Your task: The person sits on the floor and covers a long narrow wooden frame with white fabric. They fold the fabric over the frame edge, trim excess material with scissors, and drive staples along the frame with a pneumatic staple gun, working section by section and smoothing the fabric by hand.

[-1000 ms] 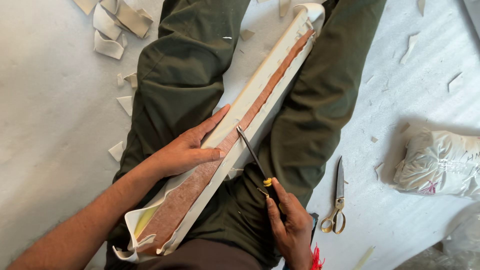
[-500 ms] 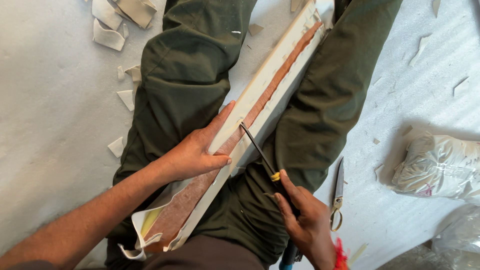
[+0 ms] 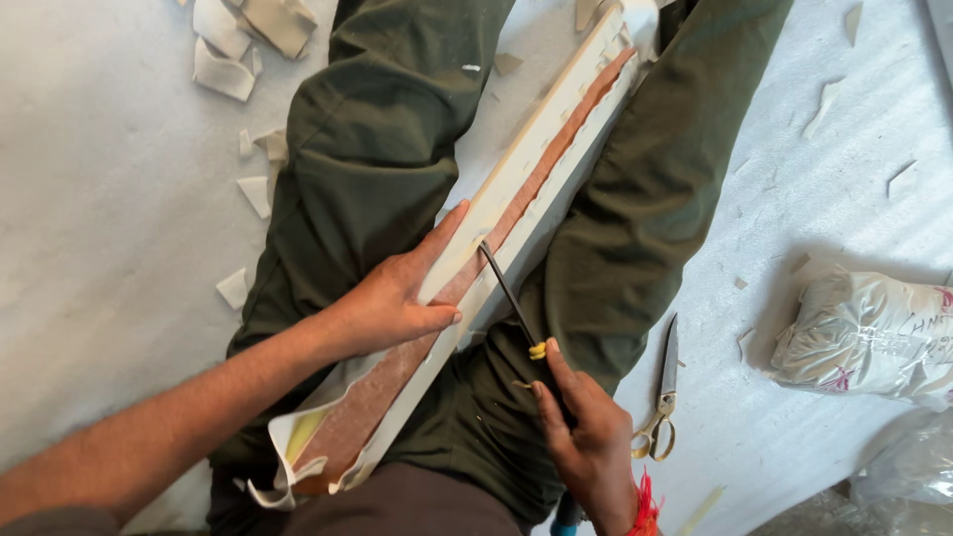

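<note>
Long white-and-brown panel [image 3: 526, 199] lying diagonally across the lap, centre frame; left hand [image 3: 397, 298] pressed flat on it, right hand [image 3: 581, 437] gripping screwdriver [image 3: 508, 293], tip now moved up into the panel's groove, prying further along

scissors [image 3: 662, 402], plastic bag [image 3: 869, 333], white scraps [image 3: 238, 45]

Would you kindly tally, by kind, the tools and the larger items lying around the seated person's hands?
Long white-and-brown padded strip under the left hand: 1
Thin dark blade with a yellow collar in the right hand: 1
Metal scissors on the floor: 1
Tied white plastic bag: 1
Total: 4
The small white offcuts are too scattered to count.
</note>
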